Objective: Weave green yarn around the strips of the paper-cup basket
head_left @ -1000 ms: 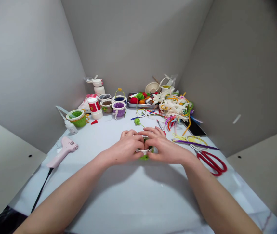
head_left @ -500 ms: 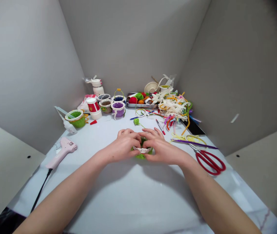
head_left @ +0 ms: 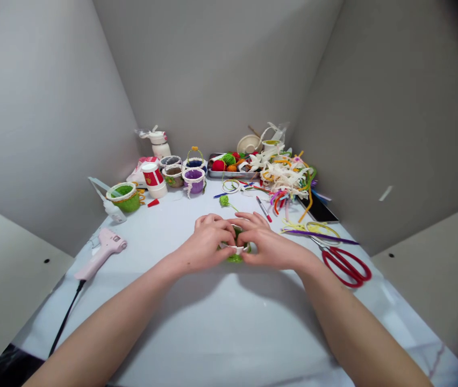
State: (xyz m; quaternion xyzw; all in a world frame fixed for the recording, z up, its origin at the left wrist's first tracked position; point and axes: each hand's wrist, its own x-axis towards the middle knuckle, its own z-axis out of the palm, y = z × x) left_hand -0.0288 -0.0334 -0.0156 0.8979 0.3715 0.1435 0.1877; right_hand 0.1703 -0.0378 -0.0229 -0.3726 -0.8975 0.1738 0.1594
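Note:
Between my hands is a small green yarn-wrapped cup point(head_left: 235, 258) with a white rim, much of it hidden by my fingers. My left hand point(head_left: 208, 242) grips its left side, thumb at the near rim and fingers curled over the top. From the right, my right hand point(head_left: 264, 242) holds it the same way, its thumb close to the left one. The white rim strip shows between the two thumbs. Just beyond my hands lies a tiny green yarn ball point(head_left: 223, 200) with a loose tail.
On the left are a pink glue gun point(head_left: 102, 254), a glue bottle point(head_left: 114, 212) and a finished green cup point(head_left: 129, 202). Several decorated cups stand behind, near a tray point(head_left: 233, 174) of yarn balls. At right are a yarn heap point(head_left: 287, 177), a marker point(head_left: 264, 209) and red-handled scissors point(head_left: 346, 266).
Both thumbs have shifted slightly along the near rim of the cup, which my hands still hold. The whole view has moved a little; the other things lie as before.

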